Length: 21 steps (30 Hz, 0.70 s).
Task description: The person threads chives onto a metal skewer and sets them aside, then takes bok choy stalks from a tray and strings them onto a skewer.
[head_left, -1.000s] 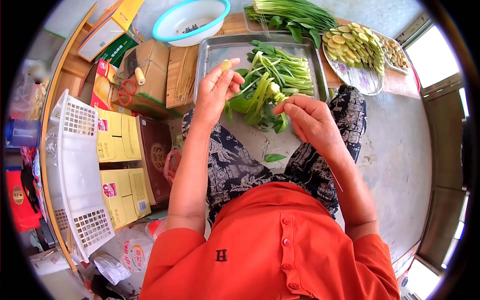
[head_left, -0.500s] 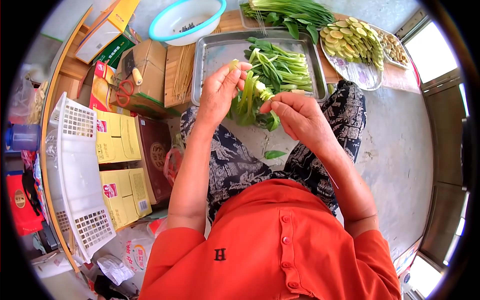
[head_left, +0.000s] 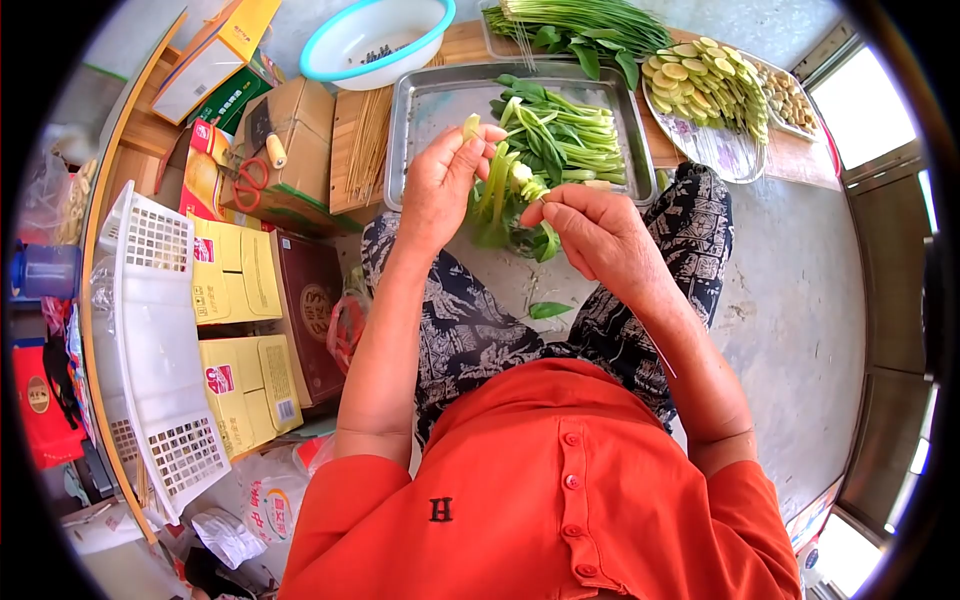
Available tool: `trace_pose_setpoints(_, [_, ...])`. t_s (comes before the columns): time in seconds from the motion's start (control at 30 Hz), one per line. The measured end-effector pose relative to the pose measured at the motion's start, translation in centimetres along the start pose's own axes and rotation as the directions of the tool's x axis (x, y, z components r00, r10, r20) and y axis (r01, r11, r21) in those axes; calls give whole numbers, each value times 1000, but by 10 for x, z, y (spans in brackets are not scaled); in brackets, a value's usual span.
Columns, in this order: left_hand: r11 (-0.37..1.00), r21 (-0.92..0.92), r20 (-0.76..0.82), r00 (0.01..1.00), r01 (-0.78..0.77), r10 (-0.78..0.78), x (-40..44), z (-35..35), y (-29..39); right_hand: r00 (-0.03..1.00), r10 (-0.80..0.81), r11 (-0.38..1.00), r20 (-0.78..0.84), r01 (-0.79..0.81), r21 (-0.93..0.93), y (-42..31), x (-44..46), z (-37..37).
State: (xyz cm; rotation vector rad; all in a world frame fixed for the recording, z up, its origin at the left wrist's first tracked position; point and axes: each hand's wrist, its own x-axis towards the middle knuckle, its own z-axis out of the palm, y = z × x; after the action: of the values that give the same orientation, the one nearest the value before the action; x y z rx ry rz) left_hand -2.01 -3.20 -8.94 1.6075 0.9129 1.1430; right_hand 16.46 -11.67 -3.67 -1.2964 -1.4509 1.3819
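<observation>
Thumb and fingers of my left hand [head_left: 445, 185] pinch a leafy green stalk, whose pale end [head_left: 471, 126] pokes up above the fingertips. Leaves [head_left: 490, 225] hang below, slightly blurred. My right hand [head_left: 600, 235] is closed on a thin skewer, with pale green stem pieces [head_left: 527, 180] bunched on it just beyond the fingertips. The skewer's thin tail [head_left: 662, 358] shows beside my right forearm. Both hands are at the near edge of a metal tray [head_left: 398, 130], where a pile of leafy greens [head_left: 575, 135] lies on the right side.
Behind the tray stand a blue-rimmed basin [head_left: 330, 75] and long green chives [head_left: 590, 25]. Sliced vegetables on skewers [head_left: 705, 80] lie on a plate at right. Bamboo skewers [head_left: 372, 140], red-handled scissors [head_left: 250, 185] and cartons [head_left: 235, 280] are at left. A loose leaf [head_left: 548, 310] lies on the floor.
The stalk end sticks up a little more above my left fingertips, and the leaves below have shifted. My right hand stays almost still with the skewer.
</observation>
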Motion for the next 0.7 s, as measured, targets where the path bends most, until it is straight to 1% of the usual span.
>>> trace_pose_setpoints(0.07, [1000, 26, -3, 1000, 2, -2, -1, -2, 1, 1000, -4, 1000, -1, 4, 0, 0, 1, 1])
trace_pose_setpoints(0.13, [999, 50, -4, 1000, 0, 0, 1, -2, 1, 1000, -2, 998, 0, 2, 55, 1, 2, 2])
trace_pose_setpoints(0.2, [954, 251, 28, 987, -161, 159, 1, -1, 2, 1000, 6, 998, -3, -6, 64, -1, 4, 2])
trace_pose_setpoints(0.23, [955, 250, 26, 987, -160, 158, 1, 0, 3, 1000, 12, 997, -4, -12, 74, -1, 6, 2])
trace_pose_setpoints(0.3, [937, 312, 70, 987, -159, 144, 0, 1, 8, 1000, 8, 997, -1, -8, 82, -2, 8, 0])
trace_pose_setpoints(0.33, [935, 295, 134, 977, -197, 163, 3, -4, 3, 1000, 4, 996, -1, -4, 92, -2, 8, -2])
trace_pose_setpoints(0.37, [937, 291, 137, 978, -193, 159, 3, -6, 3, 1000, 10, 996, -4, -10, 93, -2, 8, -4])
trace_pose_setpoints(0.4, [995, 84, 189, 981, -61, 44, 3, -7, 5, 1000, 10, 992, 8, -11, 127, -1, 8, -8])
trace_pose_setpoints(0.43, [989, -119, 262, 964, 88, -54, 3, -10, 9, 1000, 8, 987, 18, -11, 160, -1, 6, -10])
trace_pose_setpoints(0.47, [975, -179, 338, 939, 130, -64, 5, -15, 11, 1000, 13, 985, 6, -14, 169, -2, 5, -9])
trace_pose_setpoints(0.5, [975, -180, 342, 938, 131, -63, 7, -15, 9, 1000, 15, 985, 2, -15, 169, -2, 5, -11])
trace_pose_setpoints(0.57, [915, -356, 380, 924, 189, -43, 10, -14, 4, 998, 26, 952, 58, -42, 302, 0, 4, -16])
trace_pose_setpoints(0.6, [899, -386, 400, 916, 208, -40, 12, -11, 4, 997, 12, 948, 75, -35, 316, -1, 3, -17])
trace_pose_setpoints(0.7, [904, -367, 443, 896, 220, -38, 19, -5, 4, 994, 8, 942, 109, -44, 332, -4, -1, -22])
